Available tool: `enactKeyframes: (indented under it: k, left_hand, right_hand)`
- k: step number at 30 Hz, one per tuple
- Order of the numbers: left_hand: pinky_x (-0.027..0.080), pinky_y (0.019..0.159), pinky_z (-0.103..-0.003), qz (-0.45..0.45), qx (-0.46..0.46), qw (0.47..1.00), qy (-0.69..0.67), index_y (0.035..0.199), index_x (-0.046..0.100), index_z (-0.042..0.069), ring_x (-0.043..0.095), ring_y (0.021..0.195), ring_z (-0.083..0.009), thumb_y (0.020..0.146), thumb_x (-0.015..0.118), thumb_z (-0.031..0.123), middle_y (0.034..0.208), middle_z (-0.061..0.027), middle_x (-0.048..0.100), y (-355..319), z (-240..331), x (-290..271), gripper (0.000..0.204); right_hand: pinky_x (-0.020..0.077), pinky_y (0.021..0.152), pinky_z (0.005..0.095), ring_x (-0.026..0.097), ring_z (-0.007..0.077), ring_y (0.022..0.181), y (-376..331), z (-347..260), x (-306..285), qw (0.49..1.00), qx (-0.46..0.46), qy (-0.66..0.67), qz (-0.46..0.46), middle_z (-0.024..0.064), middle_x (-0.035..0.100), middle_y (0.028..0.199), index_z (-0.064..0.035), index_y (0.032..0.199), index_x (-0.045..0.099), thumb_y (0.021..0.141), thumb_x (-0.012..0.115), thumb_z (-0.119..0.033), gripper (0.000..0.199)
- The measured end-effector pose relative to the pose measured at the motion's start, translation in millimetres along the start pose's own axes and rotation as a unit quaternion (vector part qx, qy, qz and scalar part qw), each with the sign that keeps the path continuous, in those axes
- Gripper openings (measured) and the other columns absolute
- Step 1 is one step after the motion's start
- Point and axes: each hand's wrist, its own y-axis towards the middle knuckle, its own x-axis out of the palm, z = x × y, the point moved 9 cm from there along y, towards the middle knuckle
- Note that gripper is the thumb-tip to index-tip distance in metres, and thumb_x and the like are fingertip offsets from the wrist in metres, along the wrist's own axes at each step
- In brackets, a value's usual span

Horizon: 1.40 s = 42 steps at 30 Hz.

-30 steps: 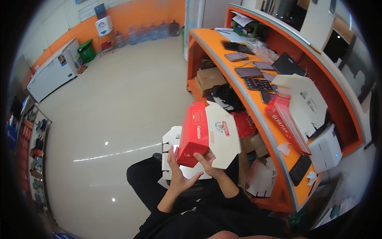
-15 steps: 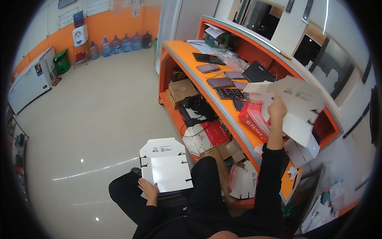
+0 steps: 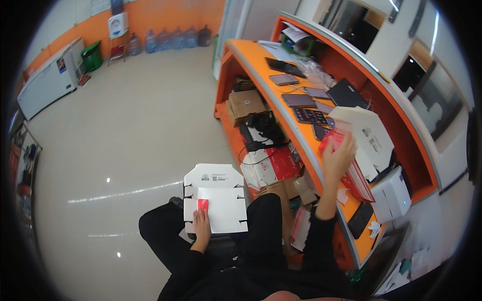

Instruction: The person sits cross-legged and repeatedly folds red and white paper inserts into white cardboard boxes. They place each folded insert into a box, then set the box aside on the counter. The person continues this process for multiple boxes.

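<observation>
A white die-cut cardboard box blank (image 3: 228,213) lies across my lap, its far panel bearing small print. My left hand (image 3: 202,227) is at its left part, fingers closed on a small folded-over flap (image 3: 203,204) that shows its red outer side. On the counter to the right, my right hand (image 3: 339,158) is closed around the upper edge of a stack of red-and-white box blanks (image 3: 357,179); motion blurs the fingertips. Behind that hand, a large white blank (image 3: 374,135) leans with its printed inside showing.
Several phones (image 3: 298,100) and a black tablet (image 3: 348,94) lie along the orange counter (image 3: 251,55). A white printer-like device (image 3: 391,195) stands at its near end. Cardboard boxes (image 3: 247,104) and cables fill the shelf below. A chest freezer (image 3: 50,83) stands far left.
My right hand has come down and slightly left from the raised blanks to the red stack. My left hand has moved from lying on the lap blank to gripping a red-sided flap. The view has shifted.
</observation>
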Motion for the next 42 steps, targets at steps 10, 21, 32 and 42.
enactKeyframes:
  k: [10,21,32,42]
  left_hand:
    - [0.007,0.108,-0.063,-0.072,0.054,0.995,-0.044,0.123,0.051,0.006,0.032,0.131,-0.0362,0.073,0.060,0.018,0.136,-0.0148,0.042,-7.1,4.8,-18.1,0.052]
    - [0.023,0.109,-0.046,0.089,-0.234,0.898,-0.362,0.138,0.023,-0.003,0.030,0.129,-0.0430,0.075,0.058,0.002,0.136,-0.0232,0.029,-39.3,-43.3,-86.0,0.072]
    - [0.035,0.102,-0.040,0.070,-0.051,0.848,-0.524,0.133,0.045,0.004,0.039,0.126,-0.0395,0.089,0.051,0.001,0.135,-0.0184,0.042,-17.0,1.9,-166.8,0.045]
    - [0.032,0.101,-0.043,0.151,-0.016,0.919,-0.363,0.131,0.051,0.010,0.040,0.116,-0.0346,0.088,0.053,0.010,0.140,-0.0144,0.039,28.6,8.0,-218.4,0.043]
  right_hand:
    - [0.0488,0.079,0.0395,0.062,0.0350,0.089,-523.0,-184.2,219.0,0.692,0.032,0.310,-0.651,0.0256,0.062,0.100,0.0088,0.113,0.051,0.084,0.058,-0.048,0.064]
    - [0.0474,0.055,0.0239,0.059,0.0105,0.062,-530.1,-214.7,217.4,0.465,0.260,0.508,-0.677,0.0028,0.062,0.072,-0.0037,0.093,0.057,0.085,0.063,-0.018,0.017]
    - [0.0455,0.063,0.0209,0.058,0.0069,0.072,-390.9,-181.0,153.6,0.434,0.310,0.647,-0.545,0.0028,0.063,0.085,-0.0049,0.093,0.056,0.089,0.059,-0.008,0.006]
    - [0.0485,0.073,0.0250,0.060,0.0089,0.081,-342.3,-198.3,79.0,0.453,0.206,0.719,-0.485,0.0025,0.063,0.096,-0.0022,0.110,0.055,0.090,0.058,-0.008,0.021]
